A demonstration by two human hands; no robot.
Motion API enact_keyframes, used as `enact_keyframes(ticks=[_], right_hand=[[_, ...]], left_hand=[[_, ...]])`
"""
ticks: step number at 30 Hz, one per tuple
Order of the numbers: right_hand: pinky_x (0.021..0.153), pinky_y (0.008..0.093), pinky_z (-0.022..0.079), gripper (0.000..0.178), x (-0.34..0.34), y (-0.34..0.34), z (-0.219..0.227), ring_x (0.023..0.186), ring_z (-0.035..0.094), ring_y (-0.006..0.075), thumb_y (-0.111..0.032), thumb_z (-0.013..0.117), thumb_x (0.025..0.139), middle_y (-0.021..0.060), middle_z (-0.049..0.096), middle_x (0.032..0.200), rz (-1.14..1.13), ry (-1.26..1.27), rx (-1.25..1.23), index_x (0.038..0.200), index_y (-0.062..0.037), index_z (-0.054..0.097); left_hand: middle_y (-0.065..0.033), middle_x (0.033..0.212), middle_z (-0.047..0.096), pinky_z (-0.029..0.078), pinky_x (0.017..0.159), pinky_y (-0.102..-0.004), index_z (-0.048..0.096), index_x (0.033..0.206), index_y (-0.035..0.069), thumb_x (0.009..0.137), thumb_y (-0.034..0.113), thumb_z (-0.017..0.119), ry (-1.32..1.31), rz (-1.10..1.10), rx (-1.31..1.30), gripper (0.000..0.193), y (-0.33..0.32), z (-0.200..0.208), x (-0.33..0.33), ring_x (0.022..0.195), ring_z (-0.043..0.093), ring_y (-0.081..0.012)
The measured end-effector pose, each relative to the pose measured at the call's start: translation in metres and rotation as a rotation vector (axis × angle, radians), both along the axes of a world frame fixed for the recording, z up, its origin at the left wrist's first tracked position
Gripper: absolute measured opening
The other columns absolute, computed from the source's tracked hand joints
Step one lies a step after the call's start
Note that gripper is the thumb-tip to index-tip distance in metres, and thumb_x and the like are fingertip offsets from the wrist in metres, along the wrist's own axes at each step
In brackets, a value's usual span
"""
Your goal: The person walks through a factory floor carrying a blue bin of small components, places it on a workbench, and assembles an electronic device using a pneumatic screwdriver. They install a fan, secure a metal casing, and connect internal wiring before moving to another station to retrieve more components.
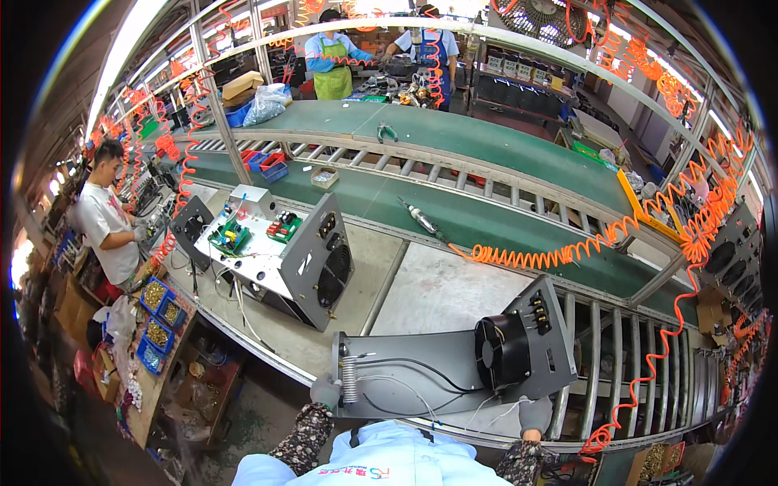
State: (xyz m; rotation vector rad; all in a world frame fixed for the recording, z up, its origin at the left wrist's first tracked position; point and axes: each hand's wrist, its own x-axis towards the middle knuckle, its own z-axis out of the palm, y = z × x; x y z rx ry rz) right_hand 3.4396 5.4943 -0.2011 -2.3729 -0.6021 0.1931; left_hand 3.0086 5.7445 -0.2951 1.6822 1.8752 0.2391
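A grey metal chassis lies on the bench right in front of me. Its upright right panel carries a black fan and a row of terminals. A coiled metal spring-like part sits at its left end, and black and white wires run across its base. My left hand, in a grey glove, is closed on the chassis's near left corner. My right hand, also gloved, is closed at the near right edge below the fan panel, beside loose white wires. Its fingertips are partly hidden.
A second chassis with green circuit boards stands to the left. An electric screwdriver on an orange coiled cord lies on the green belt behind. Metal rollers lie right. A co-worker stands at left; two others work across the line.
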Motion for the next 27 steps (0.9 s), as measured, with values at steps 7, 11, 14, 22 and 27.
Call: enact_keyframes(ticks=[7,11,14,22,27], right_hand=[[0.078,0.0397,0.051,0.027,0.009,-0.004,-0.016,0.087,0.067,0.0351,-0.012,0.073,0.078,0.0190,0.070,0.093,0.001,-0.048,0.173,0.100,0.0015,0.065],[0.084,0.0379,0.050,0.031,0.039,-0.004,-0.048,0.093,0.066,0.0317,-0.011,0.071,0.081,0.0174,0.069,0.104,0.052,0.108,0.275,0.108,0.0016,0.062],[0.079,0.0355,0.050,0.034,0.052,-0.004,-0.040,0.086,0.066,0.0253,-0.006,0.073,0.081,0.0121,0.069,0.098,0.092,0.088,0.191,0.111,0.0022,0.059],[0.052,0.0307,0.045,0.029,0.094,0.036,-0.064,0.064,0.058,0.0146,-0.009,0.076,0.080,0.0080,0.064,0.081,0.077,0.511,0.335,0.102,0.0011,0.061],[0.040,0.0272,0.035,0.018,0.115,0.085,-0.082,0.045,0.047,0.0100,-0.017,0.073,0.084,0.0009,0.056,0.062,0.148,0.591,0.256,0.090,-0.0034,0.064]], left_hand=[[-0.0153,0.081,0.070,0.055,0.065,-0.0321,0.063,0.105,-0.007,0.076,0.006,0.070,-0.204,0.129,-0.103,0.033,0.029,0.038,0.023,0.072,0.069,-0.0219],[-0.0122,0.073,0.067,0.052,0.056,-0.0349,0.066,0.088,-0.005,0.072,0.008,0.069,-0.325,0.050,0.061,0.020,0.038,-0.028,-0.015,0.062,0.066,-0.0201],[-0.0098,0.072,0.065,0.051,0.052,-0.0316,0.065,0.086,-0.006,0.073,0.003,0.065,-0.552,0.114,-0.072,0.016,0.035,0.027,-0.014,0.059,0.064,-0.0173],[-0.0018,0.067,0.060,0.044,0.051,-0.0243,0.063,0.083,-0.005,0.071,0.004,0.065,-0.391,-0.090,0.235,0.015,0.006,0.190,-0.008,0.057,0.054,-0.0075],[0.0000,0.059,0.053,0.036,0.045,-0.0233,0.057,0.072,-0.004,0.075,0.008,0.068,-0.459,-0.127,0.420,0.017,-0.054,0.300,0.031,0.050,0.050,-0.0052]])
